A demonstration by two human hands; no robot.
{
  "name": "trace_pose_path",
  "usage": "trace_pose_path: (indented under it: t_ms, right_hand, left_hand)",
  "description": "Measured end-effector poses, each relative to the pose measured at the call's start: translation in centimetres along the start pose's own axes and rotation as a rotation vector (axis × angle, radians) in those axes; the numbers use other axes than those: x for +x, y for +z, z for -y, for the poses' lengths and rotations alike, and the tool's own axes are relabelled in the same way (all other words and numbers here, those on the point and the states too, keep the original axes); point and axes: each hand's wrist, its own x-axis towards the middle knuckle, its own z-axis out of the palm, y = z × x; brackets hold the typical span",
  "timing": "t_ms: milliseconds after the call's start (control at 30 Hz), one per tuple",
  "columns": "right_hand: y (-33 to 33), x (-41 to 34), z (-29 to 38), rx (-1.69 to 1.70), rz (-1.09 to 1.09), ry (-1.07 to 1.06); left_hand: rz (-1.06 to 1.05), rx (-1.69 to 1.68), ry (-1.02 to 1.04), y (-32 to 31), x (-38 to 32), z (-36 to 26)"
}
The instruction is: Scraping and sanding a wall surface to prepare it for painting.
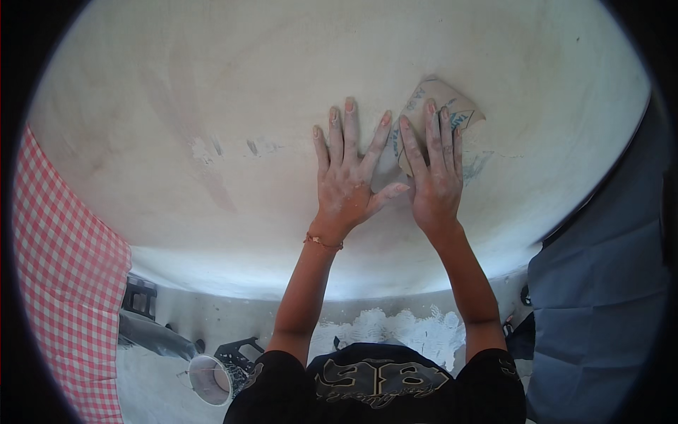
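Note:
My right hand (435, 175) lies flat over a folded sheet of sandpaper (463, 103), pressing it against a large, pale, curved surface (254, 63). Printed writing shows on the paper's tan back, and its far corner lifts a little at the right. My left hand (344, 175) rests beside it with fingers spread and nothing under the palm that I can see. Its thumb points towards my right wrist. Pale dust coats both hands. Grey scuffs (252, 147) mark the surface left of my hands, and a greyish patch (475, 167) shows just right of my right hand.
At lower left stands a white bucket (211, 379) beside a dark plastic stool (238, 352). A person's trouser leg (156, 334) shows behind it. Red-and-white checked cloth (69, 275) borders the left, grey-blue cloth (598, 318) the right. White powder (389, 328) covers part of the floor.

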Motion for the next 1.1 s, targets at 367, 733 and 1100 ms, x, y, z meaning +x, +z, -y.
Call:
trace_pose_path:
  t_ms: [367,733,1100]
  right_hand:
    - [1.4,1.2,2.0,0.024,-0.055,0.016]
    - [2.6,1.8,4.7,0.081,-0.085,0.060]
    - [3.6,1.4,6.7,0.058,-0.006,0.016]
  left_hand:
    - [-0.011,-0.018,-0.010,-0.1,-0.5,2.2]
    - [-0.033,-0.016,-0.017,-1.4,-0.8,4.1]
    - [-0.087,0.032,-0.052,-4.2,-0.2,6.1]
